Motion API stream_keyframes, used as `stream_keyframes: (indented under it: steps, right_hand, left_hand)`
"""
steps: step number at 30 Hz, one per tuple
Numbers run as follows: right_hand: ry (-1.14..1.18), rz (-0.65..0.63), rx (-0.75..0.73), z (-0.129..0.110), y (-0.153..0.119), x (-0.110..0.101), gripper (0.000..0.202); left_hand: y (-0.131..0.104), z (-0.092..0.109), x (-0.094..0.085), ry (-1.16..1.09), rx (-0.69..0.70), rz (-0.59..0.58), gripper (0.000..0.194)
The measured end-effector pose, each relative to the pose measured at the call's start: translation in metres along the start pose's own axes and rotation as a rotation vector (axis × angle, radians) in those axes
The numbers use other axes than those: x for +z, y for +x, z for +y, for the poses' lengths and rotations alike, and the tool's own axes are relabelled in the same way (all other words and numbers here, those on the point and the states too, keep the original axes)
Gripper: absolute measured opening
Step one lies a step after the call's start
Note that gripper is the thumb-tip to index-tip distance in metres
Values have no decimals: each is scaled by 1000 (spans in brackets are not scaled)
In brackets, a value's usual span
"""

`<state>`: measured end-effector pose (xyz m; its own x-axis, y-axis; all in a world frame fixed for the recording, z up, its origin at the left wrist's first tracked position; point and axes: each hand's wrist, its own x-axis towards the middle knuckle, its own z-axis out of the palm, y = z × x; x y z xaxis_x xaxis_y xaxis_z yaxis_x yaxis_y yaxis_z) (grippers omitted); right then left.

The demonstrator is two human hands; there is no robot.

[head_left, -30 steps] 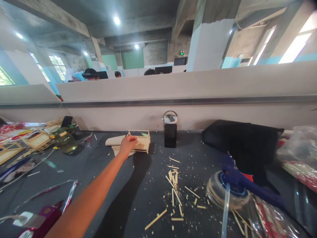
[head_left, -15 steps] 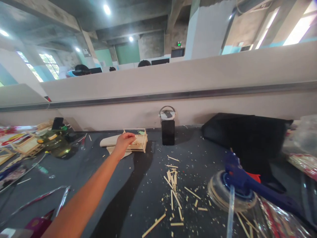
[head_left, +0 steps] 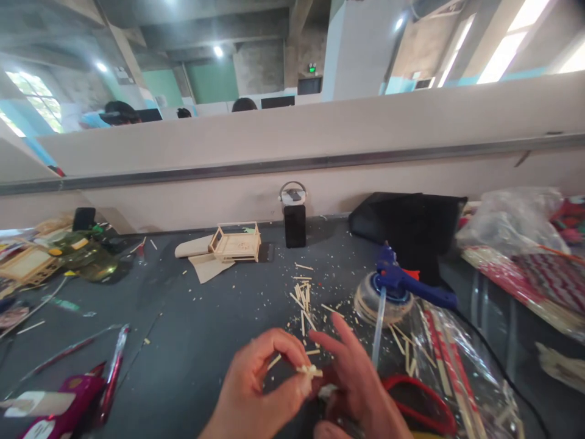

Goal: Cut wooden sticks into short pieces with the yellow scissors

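Note:
My left hand (head_left: 267,384) is closed, pinching a small cluster of short wooden pieces (head_left: 311,370) between thumb and forefinger, low in the middle of the view. Just right of it is my right hand (head_left: 354,384), fingers stretched out and apart; its lower part is cut off by the frame edge. Beyond both hands, loose wooden sticks (head_left: 302,296) and pale crumbs lie on the dark table. Further back a small wooden frame model (head_left: 237,244) stands partly on a folded beige sheet (head_left: 208,266).
A blue glue gun (head_left: 397,280) rests on a round clear container (head_left: 365,299). Red-handled scissors (head_left: 423,405) lie beside my right hand. A black phone (head_left: 295,225) stands against the partition (head_left: 219,201). Plastic packets (head_left: 457,366) lie right; a magenta tool (head_left: 73,396) lies left.
My left hand has come back from the wooden model to the front middle with the small wooden pieces. My right hand has come into view beside it. The camera view has shifted.

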<state>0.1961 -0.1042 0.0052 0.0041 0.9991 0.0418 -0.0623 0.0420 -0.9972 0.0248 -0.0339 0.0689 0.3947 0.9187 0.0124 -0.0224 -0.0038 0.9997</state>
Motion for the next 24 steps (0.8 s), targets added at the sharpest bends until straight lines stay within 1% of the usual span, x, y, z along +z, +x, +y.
stream_keyframes:
  steps: [2, 3, 4, 5, 7, 8, 10, 12, 14, 18, 21, 24]
  right_hand:
    - [177, -228, 91, -3, 11, 17, 101]
    - [222, -229, 136, -5, 14, 23, 97]
    - [227, -208, 193, -8, 16, 27, 87]
    - [210, -214, 242, -13, 16, 30, 75]
    - [152, -215, 291, -22, 15, 31, 51]
    - [124, -201, 293, -26, 14, 31, 45]
    - [88, -131, 271, -35, 10, 28, 44]
    - [77, -58, 256, -41, 6, 24, 42]
    - [91, -6, 268, -43, 1, 20, 42]
    - [162, 120, 337, -37, -12, 9, 43]
    - [227, 226, 369, -29, -20, -1, 45]
    - [263, 277, 390, -22, -23, -7, 47]
  left_hand:
    - [-15, -4, 6, -20, -6, 15, 6]
    - [-20, -5, 7, -30, -21, 49, 6]
    - [-23, -6, 6, -39, -39, 93, 5]
    - [-24, -6, 5, -49, -64, 136, 6]
    - [-24, -8, 0, -98, -134, 197, 11]
    - [-23, -9, -2, -140, -170, 212, 16]
    - [-19, -12, -6, -250, -233, 226, 23]
    - [-14, -16, -9, -345, -267, 232, 24]
    - [-10, -19, -12, -415, -276, 232, 21]
    - [-6, -22, -19, -504, -253, 223, 11]
    - [-4, -21, -25, -562, -252, 229, 10]
    - [-4, -20, -28, -598, -237, 228, 9]
